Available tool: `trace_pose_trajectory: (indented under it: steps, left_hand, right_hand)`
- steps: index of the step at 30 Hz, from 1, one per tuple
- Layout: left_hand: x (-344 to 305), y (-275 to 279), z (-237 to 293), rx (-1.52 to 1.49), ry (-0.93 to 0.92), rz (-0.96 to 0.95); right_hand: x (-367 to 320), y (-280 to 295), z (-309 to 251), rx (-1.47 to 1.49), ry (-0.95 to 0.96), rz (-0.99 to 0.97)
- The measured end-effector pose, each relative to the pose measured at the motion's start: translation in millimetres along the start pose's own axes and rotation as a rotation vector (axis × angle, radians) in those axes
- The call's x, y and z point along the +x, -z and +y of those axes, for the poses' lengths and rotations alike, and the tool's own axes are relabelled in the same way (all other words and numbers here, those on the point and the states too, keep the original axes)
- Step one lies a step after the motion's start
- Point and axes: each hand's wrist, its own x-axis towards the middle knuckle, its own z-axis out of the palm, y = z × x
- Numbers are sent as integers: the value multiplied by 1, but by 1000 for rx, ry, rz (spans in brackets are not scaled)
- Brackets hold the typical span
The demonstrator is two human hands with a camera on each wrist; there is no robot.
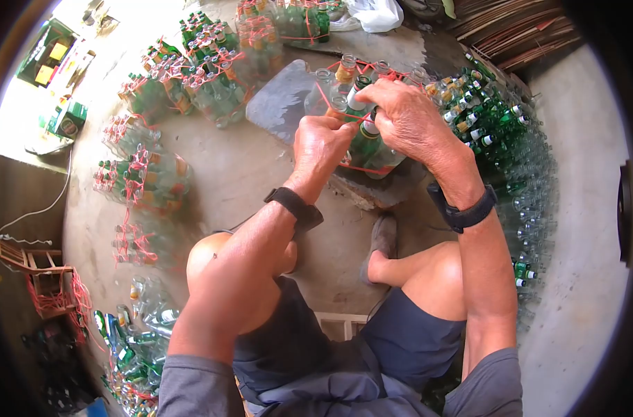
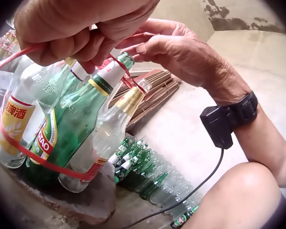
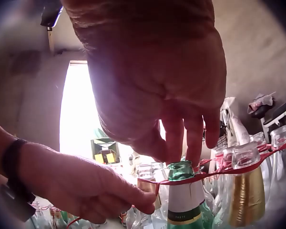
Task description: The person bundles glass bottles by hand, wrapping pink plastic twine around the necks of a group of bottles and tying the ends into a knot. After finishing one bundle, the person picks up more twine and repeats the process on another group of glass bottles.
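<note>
A cluster of green and clear glass bottles (image 1: 361,132) stands on a stone slab (image 1: 278,101) in front of my knees. Red string (image 2: 43,162) runs round their bodies and necks. My left hand (image 1: 321,142) is curled in a fist and pulls a strand of the string (image 2: 9,57) above the necks. My right hand (image 1: 400,115) reaches over the bottle tops and pinches the string by a green bottle neck (image 3: 181,171). In the right wrist view my left hand's fingertips (image 3: 150,205) hold the red string (image 3: 205,175) taut across the necks.
Several string-tied bottle bundles (image 1: 139,177) stand on the concrete floor to the left and at the back (image 1: 212,73). A dense mass of loose green and clear bottles (image 1: 504,132) fills the right. A wooden crate (image 1: 42,274) sits far left, near green boxes (image 1: 68,119).
</note>
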Motion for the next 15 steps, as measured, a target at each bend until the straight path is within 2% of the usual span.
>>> trace_pose_trajectory:
  steps: [2, 3, 5, 9, 13, 15]
  left_hand:
    - [4, -1, -1, 163, 64, 39]
    - [4, -2, 0, 159, 66, 42]
    - [5, -2, 1, 221, 129, 60]
    - [4, -3, 0, 183, 123, 55]
    - [2, -5, 1, 204, 78, 144]
    - [2, -6, 1, 206, 150, 113]
  right_hand:
    - [5, -4, 1, 24, -85, -175]
    - [8, -6, 4, 23, -80, -179]
    - [14, -12, 11, 201, -156, -331]
    - [27, -2, 11, 409, -263, -475]
    - [34, 1, 12, 425, -228, -551]
    - [41, 6, 13, 395, -200, -627]
